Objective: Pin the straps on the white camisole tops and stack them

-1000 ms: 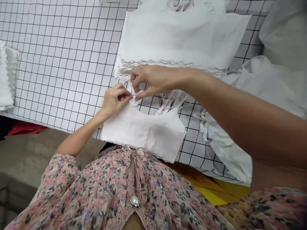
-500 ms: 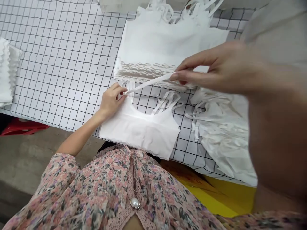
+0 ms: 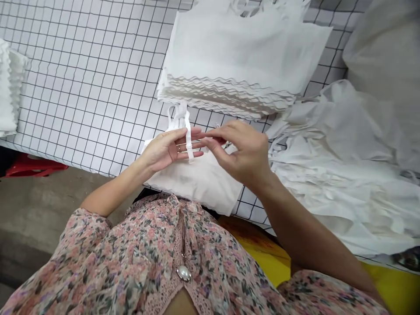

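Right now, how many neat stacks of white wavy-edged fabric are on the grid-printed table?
2: a large stack at top centre, and a second stack cut off at the left edge. Others may lie out of view.

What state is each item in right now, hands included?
left hand: fingers spread, strap lying across them
right hand: fingertips pinched together, anything held too small to tell
white strap with slider: lifted, running across the left fingers
white camisole top: lying flat, partly under the hands
stack of wavy-edged white fabric pieces: neatly piled
heap of white garments: loose and crumpled
grid-patterned table cover: spread flat
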`<state>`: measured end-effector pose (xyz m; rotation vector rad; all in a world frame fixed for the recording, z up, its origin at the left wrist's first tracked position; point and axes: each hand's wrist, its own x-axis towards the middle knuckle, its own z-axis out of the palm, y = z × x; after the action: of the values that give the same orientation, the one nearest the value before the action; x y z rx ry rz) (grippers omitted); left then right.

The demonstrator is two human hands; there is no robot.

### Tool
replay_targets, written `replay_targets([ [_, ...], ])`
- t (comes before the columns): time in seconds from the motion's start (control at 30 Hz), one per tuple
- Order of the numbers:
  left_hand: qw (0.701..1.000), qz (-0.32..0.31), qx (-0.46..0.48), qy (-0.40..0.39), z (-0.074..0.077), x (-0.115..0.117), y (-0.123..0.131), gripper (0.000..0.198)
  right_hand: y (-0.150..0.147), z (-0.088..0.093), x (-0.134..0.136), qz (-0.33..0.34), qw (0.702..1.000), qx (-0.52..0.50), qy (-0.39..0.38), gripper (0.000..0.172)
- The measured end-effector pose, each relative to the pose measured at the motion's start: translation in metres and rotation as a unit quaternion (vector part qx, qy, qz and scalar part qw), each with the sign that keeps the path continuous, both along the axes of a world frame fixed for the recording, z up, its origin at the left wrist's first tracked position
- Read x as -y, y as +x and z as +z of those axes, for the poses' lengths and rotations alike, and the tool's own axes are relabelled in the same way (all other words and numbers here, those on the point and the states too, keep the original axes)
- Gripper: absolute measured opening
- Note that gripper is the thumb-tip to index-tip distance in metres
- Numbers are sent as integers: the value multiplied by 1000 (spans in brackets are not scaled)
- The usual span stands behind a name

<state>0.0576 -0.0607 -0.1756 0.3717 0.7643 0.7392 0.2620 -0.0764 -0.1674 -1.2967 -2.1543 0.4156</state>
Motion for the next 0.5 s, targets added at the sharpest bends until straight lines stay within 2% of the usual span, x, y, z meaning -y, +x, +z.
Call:
replay_targets([
  [0.1, 999, -30, -26, 30, 1, -1, -2, 26, 0, -4, -9, 12, 988, -88, -129, 23],
  [0.17, 997, -42, -43, 57, 0, -1, -3, 28, -7, -8, -13, 20, 961, -171, -217, 28],
  [0.23, 995, -41, -48, 75, -4, 1, -6, 28, -15, -12, -15, -3, 927, -259, -270, 34],
  [0.33, 994, -41, -58, 85, -11, 12, -12, 36, -21, -14, -16, -44, 896, -336, -286, 37],
  [0.43, 991, -18, -99, 88, -18, 24, -13, 45, -23, -18, -15, -55, 892, -345, -288, 39],
  [0.5, 988, 11, -124, 93, -22, 29, -12, 46, -21, -20, -12, -62, 900, -338, -269, 38],
])
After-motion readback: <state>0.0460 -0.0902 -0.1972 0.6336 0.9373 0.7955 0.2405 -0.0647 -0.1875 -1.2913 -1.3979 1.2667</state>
